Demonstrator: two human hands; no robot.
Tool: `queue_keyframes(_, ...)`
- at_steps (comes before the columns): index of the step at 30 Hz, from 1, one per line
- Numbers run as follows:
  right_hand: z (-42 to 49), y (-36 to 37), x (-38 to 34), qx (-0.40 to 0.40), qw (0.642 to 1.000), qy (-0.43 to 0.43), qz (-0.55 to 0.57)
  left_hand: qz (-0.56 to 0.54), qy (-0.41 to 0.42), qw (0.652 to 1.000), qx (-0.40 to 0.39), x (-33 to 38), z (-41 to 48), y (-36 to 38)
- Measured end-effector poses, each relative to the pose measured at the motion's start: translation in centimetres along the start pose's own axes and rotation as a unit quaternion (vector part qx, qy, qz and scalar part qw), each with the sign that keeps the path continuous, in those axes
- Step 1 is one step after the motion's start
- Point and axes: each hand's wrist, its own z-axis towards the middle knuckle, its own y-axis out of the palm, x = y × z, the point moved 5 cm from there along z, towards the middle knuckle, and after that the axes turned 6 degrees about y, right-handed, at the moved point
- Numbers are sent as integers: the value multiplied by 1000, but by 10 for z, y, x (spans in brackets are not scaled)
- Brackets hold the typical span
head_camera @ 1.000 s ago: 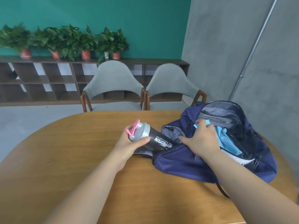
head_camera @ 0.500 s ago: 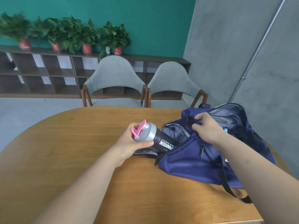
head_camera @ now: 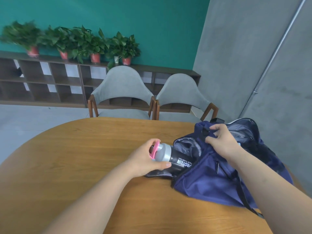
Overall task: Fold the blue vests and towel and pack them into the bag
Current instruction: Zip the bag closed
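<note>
Navy bag (head_camera: 211, 181) lies slumped at the right end of the oval wooden table (head_camera: 84, 157). Its fabric is soft, woven and creased; grey lining shows at the mouth, which faces left; a black strap (head_camera: 244, 196) runs down its near side toward the table edge.

Right hand (head_camera: 221, 142) is at the bag's upper rim; fingers are curled and pinch a fold of navy cloth beside a black loop fitting.

Left hand (head_camera: 143, 160) is wrapped round the cap end of a shaker bottle (head_camera: 179, 162), thumb on the near side and fingers over the top. The bottle lies horizontal, base end inside the bag mouth, cap end outside. Body is a smooth black cylinder with white lettering; cap is domed, matte silver-grey; a pink flip loop (head_camera: 154, 152) sits between the fingers.

A sliver of light blue cloth (head_camera: 238, 144) shows inside the bag just behind the right wrist; possibly a vest or the towel, but too little is visible to tell.

Behind the table stand two grey upholstered chairs (head_camera: 121, 88) with curved backs and wooden frames; beyond them a dark open shelf unit (head_camera: 42, 81) carries a row of leafy potted plants (head_camera: 94, 44) in red pots.
</note>
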Motion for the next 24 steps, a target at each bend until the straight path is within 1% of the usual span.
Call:
queue_keyframes(1,1,0,0,-15,997,-1,-80,0,-4,1000,-8,2,3,-1)
queue_keyframes(3,0,3,0,-75,972,10,-224,-3,-3,1000,-15,5,9,-3)
queue_keyframes(4,-1,5,0,-101,957,13,-271,-6,-3,1000,-19,6,11,-4)
queue_keyframes(5,-1,7,0,-115,948,7,-295,-10,-5,1000,-24,6,14,-5)
queue_keyframes(6,0,9,-1,-118,948,-1,-295,-14,-7,999,-32,6,15,-5)
queue_keyframes(9,4,10,-11,-87,972,-45,-212,-22,-10,998,-55,6,15,-1)
queue_keyframes(10,4,10,-14,-77,976,-63,-196,-22,-7,998,-64,7,15,0)
queue_keyframes(15,4,8,-19,-33,984,-102,-144,21,23,991,-131,14,12,4)
queue_keyframes(19,-4,14,-27,-31,981,-124,-145,29,44,986,-161,21,17,23)
queue_keyframes(21,-5,14,-28,-23,981,-127,-148,29,34,983,-178,19,22,35)
queue_keyframes(24,-8,12,-27,-8,982,-128,-138,43,-10,978,-201,15,26,47)
